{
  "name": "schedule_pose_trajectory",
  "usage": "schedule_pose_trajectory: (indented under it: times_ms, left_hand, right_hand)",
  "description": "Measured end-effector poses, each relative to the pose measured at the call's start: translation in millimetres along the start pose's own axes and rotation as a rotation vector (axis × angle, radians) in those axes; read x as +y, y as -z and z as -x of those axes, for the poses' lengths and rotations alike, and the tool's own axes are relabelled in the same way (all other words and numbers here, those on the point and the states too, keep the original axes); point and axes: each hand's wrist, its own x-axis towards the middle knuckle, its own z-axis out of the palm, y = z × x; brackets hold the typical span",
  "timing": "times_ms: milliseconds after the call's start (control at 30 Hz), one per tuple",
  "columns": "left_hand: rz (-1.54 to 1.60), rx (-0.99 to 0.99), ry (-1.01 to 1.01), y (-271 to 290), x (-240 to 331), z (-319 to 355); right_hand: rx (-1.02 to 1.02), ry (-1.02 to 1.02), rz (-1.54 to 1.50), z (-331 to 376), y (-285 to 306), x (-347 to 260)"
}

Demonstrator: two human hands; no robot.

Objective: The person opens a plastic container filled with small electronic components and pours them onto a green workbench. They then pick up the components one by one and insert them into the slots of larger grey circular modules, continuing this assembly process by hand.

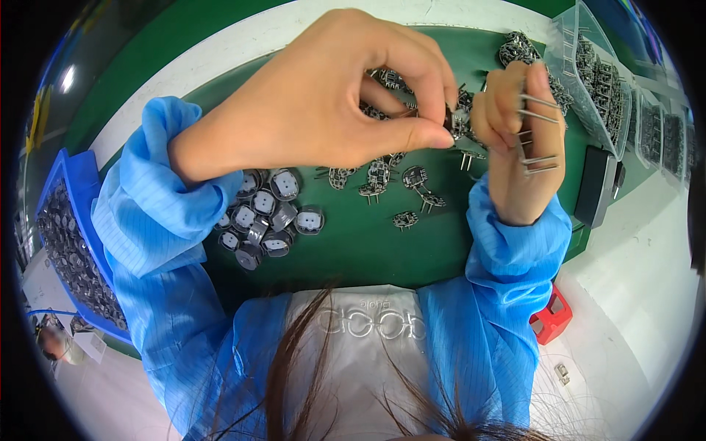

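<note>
Board (459,123), partly hidden, hangs beyond and right of the round caps (262,203), pinched at its left side in the narrow grip of the left hand (346,95); its long axis cannot be told. The right hand (543,143), farther from the caps, curls around prongs (540,115); whether it touches the board is unclear. Right of the caps, green tabletop (353,257) gives room, loose boards (378,176) scattered upon it.

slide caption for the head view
Left hand pinches a small dark part; right hand holds pronged pieces over a green tabletop bearing gray components.
</note>
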Motion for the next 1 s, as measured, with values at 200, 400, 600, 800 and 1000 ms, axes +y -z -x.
schedule_pose_trajectory:
  times_ms: [200,400,600,800,1000]
  left_hand:
    - [-0.351,-0.047,-0.016,-2,-1,-2]
    - [-0.140,-0.154,0.076,-13,-1,1]
    - [-0.103,-0.089,-0.209,-24,-18,10]
    - [-0.337,-0.117,-0.050,-6,1,6]
    - [-0.591,-0.206,0.075,4,17,3]
  right_hand:
    - [0.055,0.375,0.792,3,3,12]
    - [0.132,0.624,0.701,9,-14,19]
    - [0.175,0.652,0.575,10,-20,27]
    - [0.180,0.334,0.243,-3,1,3]
    - [-0.067,0.566,1.102,-7,33,-9]
